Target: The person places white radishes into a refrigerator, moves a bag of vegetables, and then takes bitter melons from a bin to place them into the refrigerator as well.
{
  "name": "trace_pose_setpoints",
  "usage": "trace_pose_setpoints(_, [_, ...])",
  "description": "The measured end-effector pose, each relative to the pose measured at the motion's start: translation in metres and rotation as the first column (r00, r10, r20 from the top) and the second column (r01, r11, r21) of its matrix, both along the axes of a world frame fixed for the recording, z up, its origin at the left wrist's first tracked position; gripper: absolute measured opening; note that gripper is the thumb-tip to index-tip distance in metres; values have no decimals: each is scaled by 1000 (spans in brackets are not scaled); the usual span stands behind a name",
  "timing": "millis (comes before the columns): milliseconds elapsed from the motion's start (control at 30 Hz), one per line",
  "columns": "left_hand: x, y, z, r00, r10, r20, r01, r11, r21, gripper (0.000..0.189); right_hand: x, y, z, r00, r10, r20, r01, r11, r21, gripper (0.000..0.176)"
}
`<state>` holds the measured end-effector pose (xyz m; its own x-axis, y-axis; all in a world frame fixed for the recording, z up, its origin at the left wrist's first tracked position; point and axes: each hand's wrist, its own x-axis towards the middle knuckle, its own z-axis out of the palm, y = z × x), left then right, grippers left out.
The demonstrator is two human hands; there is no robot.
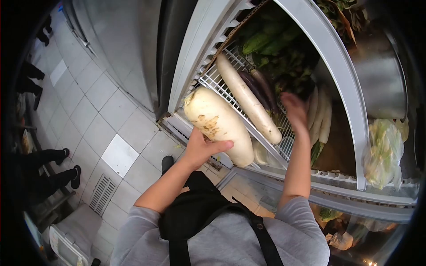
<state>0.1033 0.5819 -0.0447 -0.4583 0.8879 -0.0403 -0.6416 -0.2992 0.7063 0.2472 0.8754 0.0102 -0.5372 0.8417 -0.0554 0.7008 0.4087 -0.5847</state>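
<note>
My left hand (200, 150) grips a thick white daikon radish (222, 126) with brown scrapes on its skin, thumb on top and fingers underneath. The radish is at the opening of a refrigerator, in front of a white wire shelf (286, 148). A longer, thinner white radish (248, 99) lies on that shelf beside dark purple eggplants (262, 88). My right hand (295, 110) reaches in between the eggplants and several slender pale vegetables (320, 115) with green ends. Motion smears its fingers, and nothing can be made out in them.
Green vegetables (262, 42) lie deeper on the shelf. A white door frame (341, 71) separates off a steel pot (379, 73) and a bagged vegetable (384, 153) at right. On the left, other people's legs (49, 162) and a bin (71, 241) stand on the tiled floor (133, 126).
</note>
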Motion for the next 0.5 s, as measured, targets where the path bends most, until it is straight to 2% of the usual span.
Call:
trace_pose_setpoints(33, [-1,0,-1,1000,-28,-8,28,999,-24,60,-14,-26,2,987,35,160,-40,999,31,42])
trace_pose_setpoints(67, [0,1,-1,1000,-18,7,19,1000,-14,60,-17,-23,-13,967,73,246,-113,982,151,53])
trace_pose_setpoints(133, [0,6,0,999,11,35,-11,1000,13,61,-27,-18,-18,971,14,239,-30,997,66,63])
trace_pose_setpoints(233, [5,9,0,998,24,55,-24,1000,14,61,-33,-23,-5,972,158,172,-159,987,-8,67])
trace_pose_setpoints(333, [9,12,1,997,-37,71,36,999,14,61,-34,-23,-3,975,126,183,-125,992,-19,68])
trace_pose_setpoints(433, [12,13,-2,995,-88,50,87,996,27,61,-30,-16,-3,963,212,166,-223,974,47,70])
trace_pose_setpoints(500, [13,13,-2,995,-97,37,96,994,43,61,-24,-20,3,972,143,185,-170,976,134,67])
